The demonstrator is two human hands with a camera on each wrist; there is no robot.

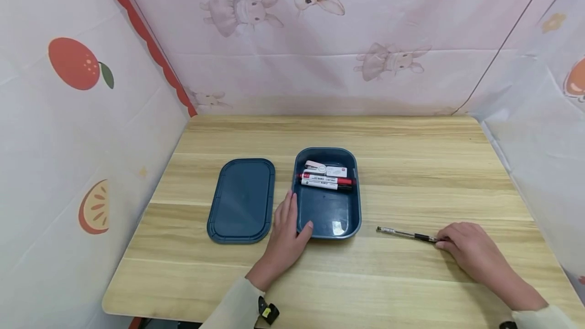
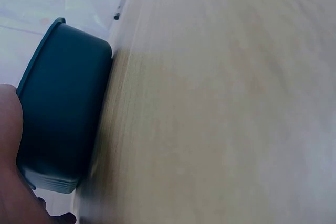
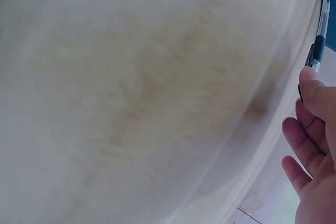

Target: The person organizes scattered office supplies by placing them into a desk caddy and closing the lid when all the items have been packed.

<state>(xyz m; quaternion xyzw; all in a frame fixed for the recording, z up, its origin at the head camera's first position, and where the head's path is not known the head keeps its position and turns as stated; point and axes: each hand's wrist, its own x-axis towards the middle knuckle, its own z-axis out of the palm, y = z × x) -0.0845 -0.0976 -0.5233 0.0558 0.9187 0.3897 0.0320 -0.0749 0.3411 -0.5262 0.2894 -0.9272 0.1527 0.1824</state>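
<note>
A dark blue plastic box (image 1: 326,212) stands on the table. My left hand (image 1: 287,230) rests against its left side, fingers straight along the wall and thumb over the near rim. The left wrist view shows the outer side of the box (image 2: 65,98) and part of that hand. Inside the box lie a red marker (image 1: 326,179), a black marker (image 1: 320,184), a small white stapler (image 1: 315,167) and a small white block (image 1: 337,172). To the right, my right hand (image 1: 470,250) pinches one end of a clear-barrelled pen (image 1: 402,233) between thumb and fingers, low over the table.
A dark blue lid (image 1: 242,201) lies flat left of the box. The wooden table (image 1: 411,166) has printed cloth walls (image 1: 283,75) behind it and at both sides.
</note>
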